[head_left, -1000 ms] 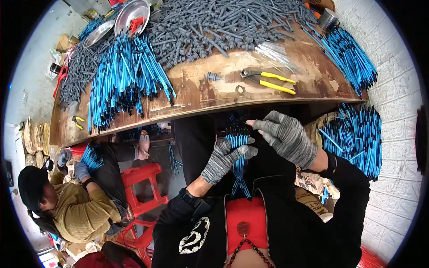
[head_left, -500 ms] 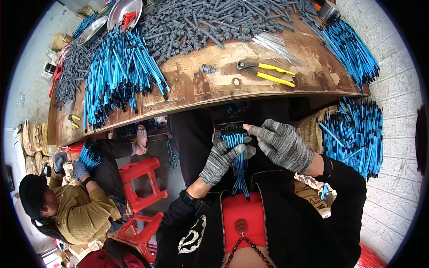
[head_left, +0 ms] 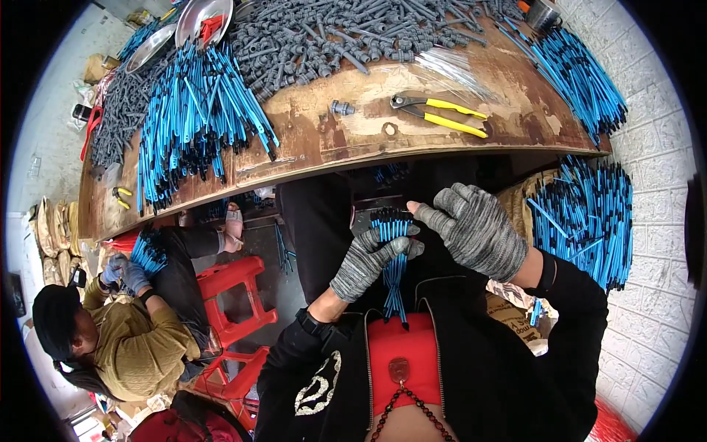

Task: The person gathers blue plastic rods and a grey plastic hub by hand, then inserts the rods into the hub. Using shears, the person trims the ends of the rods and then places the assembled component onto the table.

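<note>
A fanned bundle of thin blue tubes with black tips is gripped in my left hand, which wears a grey knitted glove with bare fingertips. The black ends point toward the table, and the other ends narrow together in front of my chest. Just right of the bundle's black tips is my right hand, gloved alike and seen from the back. Its fingers are curled in, with one bare fingertip pointing at the tips. Whatever those fingers hold, if anything, is hidden.
On the wooden table lie yellow-handled pliers, a grey fitting, clear thin strips, heaped grey plastic parts and blue tubes. More tubes stand at right. A co-worker sits left beside red stools.
My right hand has shifted slightly to the right and away from the black tips. My left hand keeps its hold on the bundle. The co-worker's hands have come together.
</note>
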{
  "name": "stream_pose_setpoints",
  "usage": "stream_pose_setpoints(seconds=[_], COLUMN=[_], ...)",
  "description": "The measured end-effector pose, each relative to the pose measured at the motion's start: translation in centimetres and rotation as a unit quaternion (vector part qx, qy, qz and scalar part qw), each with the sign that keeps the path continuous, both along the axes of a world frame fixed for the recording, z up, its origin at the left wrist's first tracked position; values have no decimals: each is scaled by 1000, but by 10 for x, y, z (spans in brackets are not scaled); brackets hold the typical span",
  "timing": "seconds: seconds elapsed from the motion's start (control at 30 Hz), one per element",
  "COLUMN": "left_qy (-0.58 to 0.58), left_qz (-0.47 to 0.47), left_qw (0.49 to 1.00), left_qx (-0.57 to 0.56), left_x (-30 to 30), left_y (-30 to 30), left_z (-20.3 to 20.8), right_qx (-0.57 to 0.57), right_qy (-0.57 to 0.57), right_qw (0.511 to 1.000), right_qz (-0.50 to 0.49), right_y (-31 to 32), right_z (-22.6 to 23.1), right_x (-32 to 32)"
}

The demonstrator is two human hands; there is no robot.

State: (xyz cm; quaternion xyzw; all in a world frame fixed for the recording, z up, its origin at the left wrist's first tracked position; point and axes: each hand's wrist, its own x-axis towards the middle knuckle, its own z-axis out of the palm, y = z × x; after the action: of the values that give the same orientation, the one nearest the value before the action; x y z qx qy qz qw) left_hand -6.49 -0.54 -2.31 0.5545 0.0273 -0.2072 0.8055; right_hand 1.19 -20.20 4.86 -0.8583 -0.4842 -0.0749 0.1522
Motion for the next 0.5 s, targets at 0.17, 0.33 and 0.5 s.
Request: stream_pose_setpoints(seconds=[0.17, 0.33, 0.5], left_qy=[-20, -24, -33], left_qz=[-13, -44, -49], left_qw=[1000, 998, 997], left_qx=[-17, -42, -38], left_x=[1, 2, 2], left_y=[3, 5, 6], left_z=[-5, -5, -5], right_qx=[68, 90, 70], right_qy=[72, 52, -18], right_qw=[995, 995, 997], right_qz=[-3, -4, 7], right_y=[-1, 4, 5], right_z=[-4, -10, -5], right_x=[1, -4, -6])
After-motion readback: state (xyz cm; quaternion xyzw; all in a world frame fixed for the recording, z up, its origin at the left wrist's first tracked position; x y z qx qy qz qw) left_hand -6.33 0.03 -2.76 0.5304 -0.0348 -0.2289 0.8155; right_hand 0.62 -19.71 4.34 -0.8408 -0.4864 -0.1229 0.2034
